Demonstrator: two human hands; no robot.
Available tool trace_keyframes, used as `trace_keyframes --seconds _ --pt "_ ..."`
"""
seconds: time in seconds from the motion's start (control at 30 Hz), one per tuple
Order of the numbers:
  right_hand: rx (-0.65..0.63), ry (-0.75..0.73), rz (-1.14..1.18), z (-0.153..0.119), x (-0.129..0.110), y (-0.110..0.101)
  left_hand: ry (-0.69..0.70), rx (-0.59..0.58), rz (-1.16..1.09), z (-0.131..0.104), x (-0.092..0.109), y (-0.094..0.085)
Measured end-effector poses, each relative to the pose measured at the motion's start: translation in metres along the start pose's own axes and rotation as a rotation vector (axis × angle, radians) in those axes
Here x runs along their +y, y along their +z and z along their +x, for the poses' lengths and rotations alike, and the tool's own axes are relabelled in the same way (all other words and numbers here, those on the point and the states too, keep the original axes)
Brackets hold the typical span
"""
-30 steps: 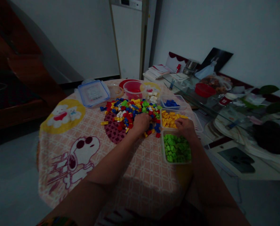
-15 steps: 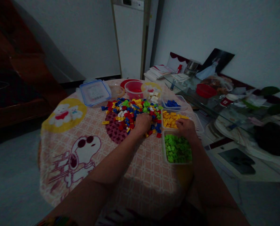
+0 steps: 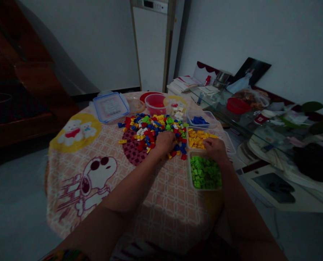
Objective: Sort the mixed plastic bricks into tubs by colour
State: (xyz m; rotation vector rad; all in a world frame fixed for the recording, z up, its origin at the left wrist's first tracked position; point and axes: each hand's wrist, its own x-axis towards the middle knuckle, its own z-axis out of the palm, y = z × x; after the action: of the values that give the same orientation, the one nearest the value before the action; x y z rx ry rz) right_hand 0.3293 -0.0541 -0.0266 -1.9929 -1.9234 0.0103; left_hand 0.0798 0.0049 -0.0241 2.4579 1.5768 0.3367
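Observation:
My left hand point(image 3: 165, 142) rests at the near right side of a mixed pile of toy building bricks point(image 3: 150, 125) in red, blue, yellow, white and green. Its fingers are curled down among the bricks, and what they grip is hidden. Over the right edge of a clear container of yellow bricks point(image 3: 196, 137) hovers my right hand point(image 3: 215, 148), thumb and fingers pinched together; I cannot make out anything between them. Nearest me stands a container of green bricks point(image 3: 205, 174). Blue bricks point(image 3: 199, 120) lie in another container behind the yellow ones.
A round table with a patterned cloth point(image 3: 172, 195) carries everything. Behind the pile are a pink tub point(image 3: 155, 105), white bricks point(image 3: 178, 113) and a blue-rimmed lid point(image 3: 111, 106). One yellow brick point(image 3: 122, 141) lies apart on the left. A cluttered glass table point(image 3: 232, 116) adjoins on the right.
The whole view has shifted very slightly. Both hands keep almost the same place and pose.

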Motion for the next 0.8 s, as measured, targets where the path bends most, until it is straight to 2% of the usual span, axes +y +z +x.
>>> trace_keyframes --seconds 0.1,0.2,0.37,0.47,0.57,0.67,0.8 --pt "0.016 0.001 0.011 0.000 0.001 0.001 -0.023 0.042 -0.165 0.001 -0.001 -0.005" --pt "0.013 -0.010 0.012 0.000 0.001 0.000 0.016 0.108 -0.381 0.002 0.004 -0.004" --pt "-0.013 -0.012 0.005 0.000 -0.001 -0.003 0.024 0.131 -0.773 0.000 0.023 0.016" --pt "-0.016 -0.013 0.005 0.000 -0.002 -0.004 0.010 0.094 -0.993 0.000 0.034 0.031" --pt "-0.025 -0.020 0.011 0.000 -0.001 -0.004 0.064 0.060 -1.142 0.002 0.037 0.035" --pt "-0.025 -0.016 0.010 0.001 0.000 -0.004 0.121 0.100 -1.074 0.005 0.028 0.025" --pt "-0.014 -0.005 -0.008 0.001 0.001 -0.002 0.078 0.156 -0.608 0.004 0.004 -0.004"
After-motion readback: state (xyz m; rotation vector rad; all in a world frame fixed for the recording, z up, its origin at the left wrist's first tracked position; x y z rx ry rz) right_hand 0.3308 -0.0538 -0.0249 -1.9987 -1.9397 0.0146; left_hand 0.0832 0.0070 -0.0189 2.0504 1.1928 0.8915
